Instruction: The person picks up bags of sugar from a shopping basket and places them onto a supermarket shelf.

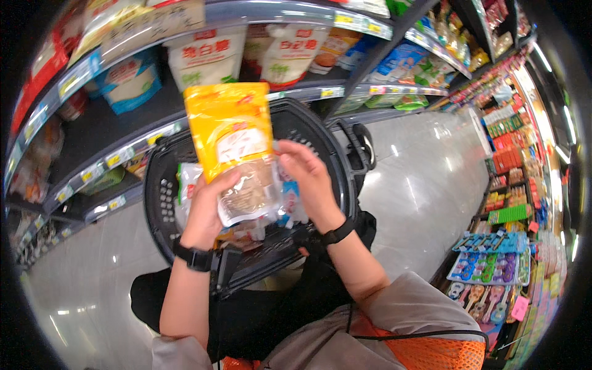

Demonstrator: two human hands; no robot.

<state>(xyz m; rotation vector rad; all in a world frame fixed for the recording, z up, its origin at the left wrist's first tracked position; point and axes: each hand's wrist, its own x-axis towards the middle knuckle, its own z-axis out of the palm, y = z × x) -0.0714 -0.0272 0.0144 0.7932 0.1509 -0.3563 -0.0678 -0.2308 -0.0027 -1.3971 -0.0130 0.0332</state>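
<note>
A yellow plastic food pouch point(231, 120) with a see-through lower part, brown contents showing, is held upright above a black plastic shopping basket point(342, 185). My left hand point(208, 203) grips its lower left side, the thumb on the front. My right hand point(310, 180) is at the pouch's right edge with the fingers bent; whether it pinches the edge cannot be told. Beneath the pouch, several packaged goods lie in the basket, among them a blue and white packet point(291, 203) and a white and green packet point(188, 178), both partly hidden.
Store shelves with white sugar bags point(203, 58), a blue and white bag point(132, 85) and price tags curve across the front and left. Grey tiled floor point(411, 171) lies right of the basket. Farther right stands a display of toys point(490, 266) and packaged goods. My knees flank the basket's near side.
</note>
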